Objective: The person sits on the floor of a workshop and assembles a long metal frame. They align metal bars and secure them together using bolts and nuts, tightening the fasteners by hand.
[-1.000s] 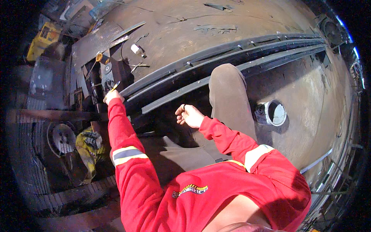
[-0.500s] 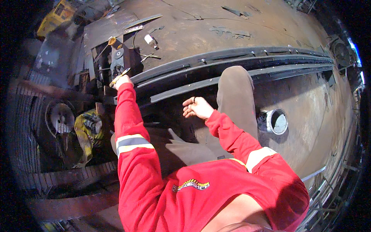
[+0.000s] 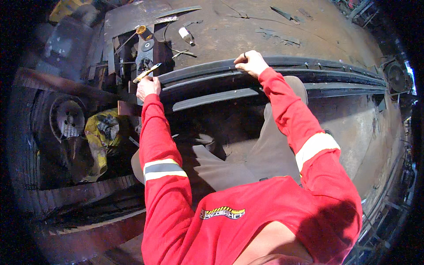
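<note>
My left hand (image 3: 148, 87) is closed around a paintbrush (image 3: 148, 73) with a pale handle, at the near end of a set of long dark metal bars (image 3: 198, 75). The brush slants up to the right over a dark block. Over the far bar, my right hand (image 3: 252, 63) has its thumb and fingers drawn together at the bar's upper edge. Whatever lies between those fingertips is too small to make out. Small pale studs or bolts (image 3: 306, 65) stand along the bars to the right of this hand.
An orange-brown cup (image 3: 143, 32) and a dark disc (image 3: 147, 45) sit on the metal block beyond my left hand. A white bottle (image 3: 186, 34) lies on the rusty metal floor. Yellow cloth (image 3: 100, 128) and a round metal wheel-like part (image 3: 68, 118) are at left.
My right hand has risen from above my lap, moving away and rightward to the far bar, its fingers closing. The left hand still holds the paintbrush. My right arm now mostly hides the white bucket.
</note>
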### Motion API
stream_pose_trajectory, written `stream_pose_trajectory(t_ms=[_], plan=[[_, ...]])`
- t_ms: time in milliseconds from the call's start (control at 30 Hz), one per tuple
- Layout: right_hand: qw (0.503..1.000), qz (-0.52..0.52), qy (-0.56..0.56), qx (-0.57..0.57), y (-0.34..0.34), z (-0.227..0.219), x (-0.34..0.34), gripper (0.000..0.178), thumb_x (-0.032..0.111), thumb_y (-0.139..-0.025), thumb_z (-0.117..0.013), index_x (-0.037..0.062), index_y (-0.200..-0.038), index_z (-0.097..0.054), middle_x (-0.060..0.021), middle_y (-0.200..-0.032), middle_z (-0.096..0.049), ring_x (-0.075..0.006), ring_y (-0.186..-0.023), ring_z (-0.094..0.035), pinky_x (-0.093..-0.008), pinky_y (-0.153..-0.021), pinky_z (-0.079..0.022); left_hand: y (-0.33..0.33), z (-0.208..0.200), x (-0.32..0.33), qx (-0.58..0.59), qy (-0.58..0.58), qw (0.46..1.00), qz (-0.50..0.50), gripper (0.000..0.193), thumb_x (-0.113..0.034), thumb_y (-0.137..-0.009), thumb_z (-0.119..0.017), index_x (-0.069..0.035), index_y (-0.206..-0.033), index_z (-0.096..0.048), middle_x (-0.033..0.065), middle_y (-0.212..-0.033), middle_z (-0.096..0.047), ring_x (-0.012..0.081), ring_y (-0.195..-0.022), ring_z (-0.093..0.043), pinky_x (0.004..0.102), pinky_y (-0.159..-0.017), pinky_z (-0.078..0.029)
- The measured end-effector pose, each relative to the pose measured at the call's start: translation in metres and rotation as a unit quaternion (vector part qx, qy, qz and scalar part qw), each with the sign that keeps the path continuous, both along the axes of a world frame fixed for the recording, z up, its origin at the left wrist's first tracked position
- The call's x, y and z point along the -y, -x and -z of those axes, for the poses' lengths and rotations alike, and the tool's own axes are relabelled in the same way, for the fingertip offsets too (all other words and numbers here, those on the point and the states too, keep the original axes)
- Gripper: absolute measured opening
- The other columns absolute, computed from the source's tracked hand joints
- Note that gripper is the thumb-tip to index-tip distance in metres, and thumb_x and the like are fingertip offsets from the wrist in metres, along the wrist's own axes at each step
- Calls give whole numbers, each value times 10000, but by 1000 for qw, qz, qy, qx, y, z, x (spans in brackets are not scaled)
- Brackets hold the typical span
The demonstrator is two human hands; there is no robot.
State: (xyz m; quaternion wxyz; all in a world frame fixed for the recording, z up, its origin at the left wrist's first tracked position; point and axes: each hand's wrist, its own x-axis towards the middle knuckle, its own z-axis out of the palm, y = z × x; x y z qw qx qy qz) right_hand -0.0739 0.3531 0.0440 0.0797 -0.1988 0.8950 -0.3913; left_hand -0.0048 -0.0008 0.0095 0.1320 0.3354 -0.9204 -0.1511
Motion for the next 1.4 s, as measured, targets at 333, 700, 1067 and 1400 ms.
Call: stream_pose_trajectory(t_ms=[333,700,1067,1400], plan=[[933,-278,-201,-107,56,40,20,178,71,-618,-656,34,-787,-612,-138,-720,-614,-287,-699,-611,-354,-641,-480,2,3,-1,-30,15,999,0,297,-372,-709,-526,-119,-765,-671,136,-759,-642,308,-732,-618,404,-666,-476],[883,-380,-209,-178,64,46,22,217,90,-561,-648,49,-768,-598,-138,-779,-579,-339,-778,-572,-398,-674,-457,4,1,2,-6,2,1000,-10,293,-378,-718,-531,-151,-827,-681,128,-792,-647,299,-761,-622,391,-690,-480],[845,-407,-263,-229,65,46,23,132,131,-667,-559,51,-768,-586,-141,-784,-578,-330,-762,-579,-400,-660,-459,5,-3,1,29,-20,999,-25,342,-413,-701,-535,-171,-898,-676,126,-863,-648,291,-829,-616,386,-741,-476],[840,-421,-269,-210,70,53,17,128,148,-745,-522,38,-810,-535,-142,-792,-541,-319,-768,-557,-388,-645,-458,6,-5,-3,42,-19,999,-18,325,-414,-712,-550,-181,-900,-675,122,-861,-648,291,-828,-618,385,-746,-479]])
